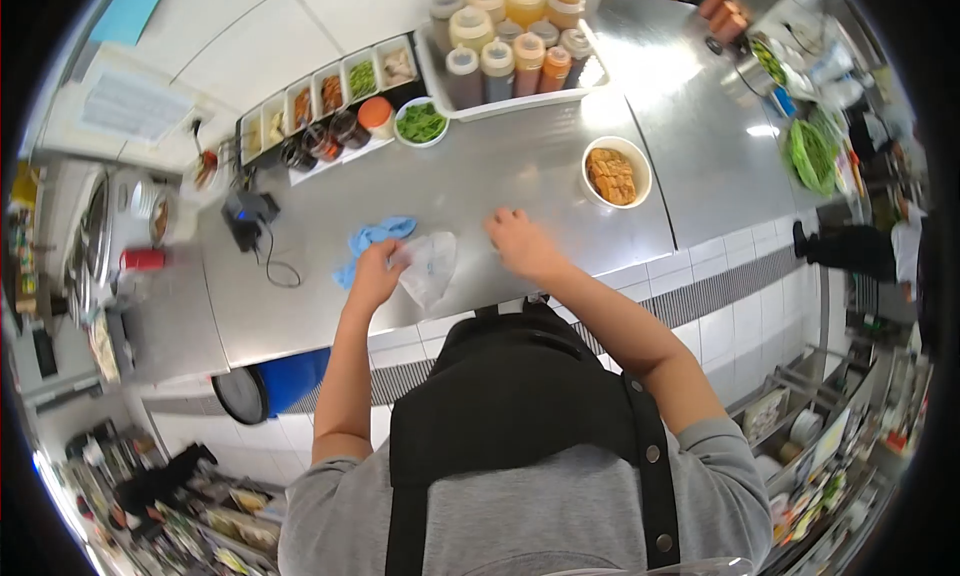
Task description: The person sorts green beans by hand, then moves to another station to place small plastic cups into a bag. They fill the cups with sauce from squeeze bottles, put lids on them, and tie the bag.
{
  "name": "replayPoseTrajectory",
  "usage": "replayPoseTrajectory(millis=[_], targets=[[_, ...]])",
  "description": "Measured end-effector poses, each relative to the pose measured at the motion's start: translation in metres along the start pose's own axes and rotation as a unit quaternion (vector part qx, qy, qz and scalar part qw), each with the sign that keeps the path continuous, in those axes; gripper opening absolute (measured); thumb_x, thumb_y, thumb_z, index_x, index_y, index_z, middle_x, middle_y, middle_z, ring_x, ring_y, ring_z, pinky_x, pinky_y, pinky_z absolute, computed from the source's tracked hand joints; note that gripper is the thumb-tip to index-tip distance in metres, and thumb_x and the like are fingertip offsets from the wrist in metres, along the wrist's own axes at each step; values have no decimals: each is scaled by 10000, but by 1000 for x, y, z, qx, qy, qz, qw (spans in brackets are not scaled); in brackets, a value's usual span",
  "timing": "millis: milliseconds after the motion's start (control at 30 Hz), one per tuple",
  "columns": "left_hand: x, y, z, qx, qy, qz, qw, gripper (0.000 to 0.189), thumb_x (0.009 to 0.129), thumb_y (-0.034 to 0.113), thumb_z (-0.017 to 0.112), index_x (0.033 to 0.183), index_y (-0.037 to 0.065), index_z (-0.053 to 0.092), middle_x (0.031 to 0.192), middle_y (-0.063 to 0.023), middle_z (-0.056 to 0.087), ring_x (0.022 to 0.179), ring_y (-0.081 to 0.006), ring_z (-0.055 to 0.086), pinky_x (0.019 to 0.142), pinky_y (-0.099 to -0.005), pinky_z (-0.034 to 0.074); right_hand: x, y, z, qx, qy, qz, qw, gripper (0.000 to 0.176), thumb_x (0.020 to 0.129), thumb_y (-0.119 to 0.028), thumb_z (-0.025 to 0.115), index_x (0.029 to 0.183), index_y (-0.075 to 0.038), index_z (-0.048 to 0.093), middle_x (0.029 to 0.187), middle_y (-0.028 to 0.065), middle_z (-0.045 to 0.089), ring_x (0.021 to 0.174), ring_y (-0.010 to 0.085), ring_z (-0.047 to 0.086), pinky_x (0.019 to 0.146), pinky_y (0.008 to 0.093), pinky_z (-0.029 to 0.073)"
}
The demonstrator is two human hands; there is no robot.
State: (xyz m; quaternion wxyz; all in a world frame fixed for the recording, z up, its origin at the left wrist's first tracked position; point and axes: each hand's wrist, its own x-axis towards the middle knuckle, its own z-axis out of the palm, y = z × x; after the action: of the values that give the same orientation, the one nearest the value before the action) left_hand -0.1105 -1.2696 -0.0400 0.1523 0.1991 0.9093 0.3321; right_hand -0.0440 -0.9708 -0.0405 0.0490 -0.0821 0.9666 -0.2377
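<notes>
Near the counter's front edge, my left hand (376,276) pinches the edge of a thin, see-through piece of plastic that looks like a clear plastic bag (430,267). A crumpled blue cloth (385,234) lies just beyond that hand, partly covered by it. My right hand (522,244) is held over the steel counter to the right of the plastic, slightly blurred. Its fingers are loosely bent and a little apart, with nothing visible in them. Farther right stands a round white bowl (645,166) holding browned, sliced food (611,176).
Along the back are a tray (560,99) of squeeze bottles, a row of ingredient containers (330,91), jars (350,131) and a bowl of greens (421,124). A black device (248,219) with a cable sits left. Bagged greens (812,156) lie far right. Other people work nearby.
</notes>
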Motion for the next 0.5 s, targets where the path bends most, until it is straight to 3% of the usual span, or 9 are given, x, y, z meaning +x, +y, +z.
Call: replayPoseTrajectory(millis=[133,233,300,367,467,500], targets=[[6,34,-12,121,-15,-11,993,164,751,65,759,901,13,719,967,-180,681,916,-354,633,862,-417,499,-20,9,19,77,38,69,994,266,803,-33,632,1064,-84,616,1048,191,578,976,389,606,821,479,540],[12,73,-13,144,-15,52,988,149,795,69,705,940,60,736,963,-187,682,920,-378,637,797,-457,508,-51,18,-5,196,61,151,967,331,771,-47,713,1087,-91,621,1031,163,605,918,346,629,803,446,545],[22,96,3,76,-103,116,985,156,798,55,712,952,35,726,969,-181,671,955,-376,637,847,-449,508,-79,24,-39,311,81,195,927,375,758,-75,773,1101,-80,622,1028,125,628,909,298,648,818,413,551],[26,135,24,60,-194,194,960,153,812,46,704,963,24,722,1013,-179,665,984,-373,636,875,-442,511,-111,28,-67,432,116,215,868,419,754,-120,832,1111,-61,621,1032,75,653,932,237,666,858,372,561],[26,198,75,26,-321,318,892,134,840,51,684,965,20,723,1108,-180,652,1020,-371,627,896,-443,511,-157,29,-110,730,131,192,643,395,784,-126,826,1105,-34,616,1080,52,649,1012,185,659,921,365,564],[27,223,90,10,-347,351,870,138,842,49,683,970,20,725,1121,-183,647,1027,-372,624,900,-445,510,-173,37,-120,769,137,170,600,388,789,-114,818,1105,-27,609,1092,58,645,1010,183,662,946,372,571]])
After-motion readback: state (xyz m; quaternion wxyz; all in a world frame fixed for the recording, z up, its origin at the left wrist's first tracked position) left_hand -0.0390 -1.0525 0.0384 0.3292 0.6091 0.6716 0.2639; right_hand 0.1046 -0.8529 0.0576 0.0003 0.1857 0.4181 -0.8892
